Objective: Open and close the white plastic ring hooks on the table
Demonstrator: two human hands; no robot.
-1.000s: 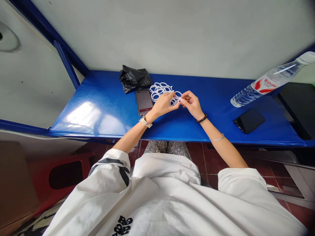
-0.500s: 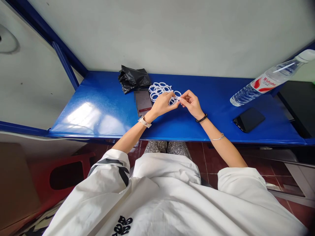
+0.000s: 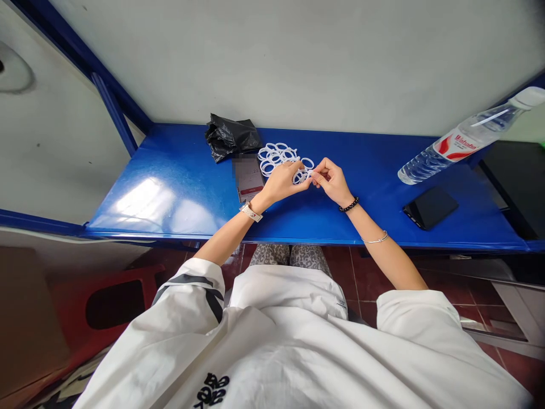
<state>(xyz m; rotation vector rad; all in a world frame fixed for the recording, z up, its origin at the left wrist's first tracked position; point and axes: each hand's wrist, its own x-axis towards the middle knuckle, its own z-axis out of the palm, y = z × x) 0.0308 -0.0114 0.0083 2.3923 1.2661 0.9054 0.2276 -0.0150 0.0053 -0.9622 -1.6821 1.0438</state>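
Several white plastic rings [image 3: 279, 154] lie bunched and overlapping on the blue tabletop. My left hand [image 3: 284, 180] curves over their near right side, thumb and fingers closed around some of the rings. At its fingertips one white ring [image 3: 307, 163] stands out beyond the bunch. My right hand [image 3: 333, 183] is closed in a pinch at the lower edge of these rings, its fingertips meeting the left thumb. The exact spot pinched is small and partly covered by the fingers.
Beside my left hand lies a phone [image 3: 248, 180] with a lit screen, below a crumpled black plastic bag [image 3: 232, 136]. To the right are a dark phone [image 3: 431, 208] and a water bottle [image 3: 457, 142]. The blue table [image 3: 204, 182] meets a pale wall behind.
Both hands keep almost the same place and grip. The right fingers have shifted very slightly downward; the rings look nearly unchanged.
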